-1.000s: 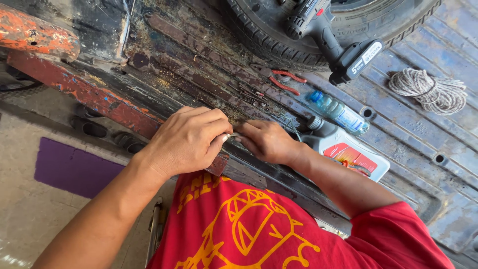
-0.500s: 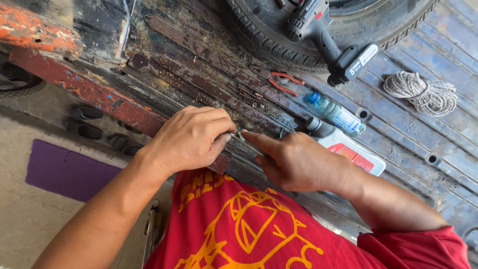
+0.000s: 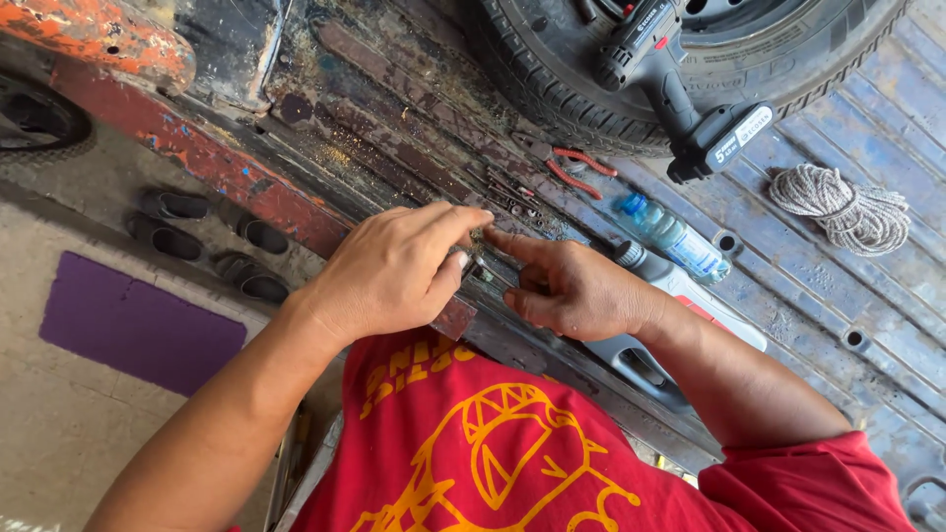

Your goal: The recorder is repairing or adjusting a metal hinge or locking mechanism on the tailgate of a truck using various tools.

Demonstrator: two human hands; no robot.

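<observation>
Head view: left hand (image 3: pixel 394 271) curled, fingertips pinching among small screws (image 3: pixel 498 197) on rusty truck bed (image 3: pixel 394 138); right hand (image 3: pixel 572 286) loosely closed, forefinger pointing at same spot. Cordless drill (image 3: pixel 680 89) against tyre (image 3: pixel 552 79), water bottle (image 3: pixel 670 234), rope coil (image 3: pixel 843 209) nearby.

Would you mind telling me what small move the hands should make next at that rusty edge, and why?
Probably pinch one small screw: the left hand and right hand meet fingertip to fingertip over tiny fasteners scattered on the rusty truck bed, and neither clearly holds anything.
</observation>
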